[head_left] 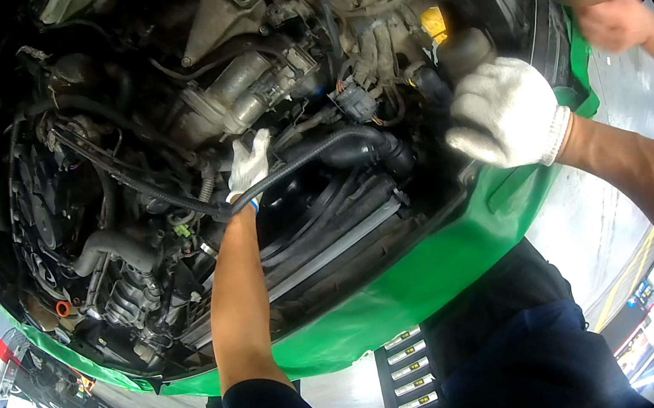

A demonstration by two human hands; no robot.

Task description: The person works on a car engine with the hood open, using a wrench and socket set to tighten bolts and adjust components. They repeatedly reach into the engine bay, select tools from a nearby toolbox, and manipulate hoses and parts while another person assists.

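Note:
My left hand (pixel 249 163), in a white glove, reaches into the engine bay just below a cylindrical metal part (pixel 235 94). Its fingers are partly apart, with the fingertips against or very near parts there; a black corrugated hose (pixel 288 178) runs beside the wrist. My right hand (pixel 506 113), also gloved, is at the right front of the bay, fingers curled; what they grip, if anything, is hidden. A wiring connector (pixel 354 104) and a black intake pipe (pixel 392 154) lie between my hands.
A green protective cover (pixel 378 299) drapes the car's front edge below my arms. Another person's bare hand (pixel 613 26) is at the upper right beside the bay. A black fan housing (pixel 44 217) sits at the left. Dark equipment (pixel 56 396) stands at the lower left.

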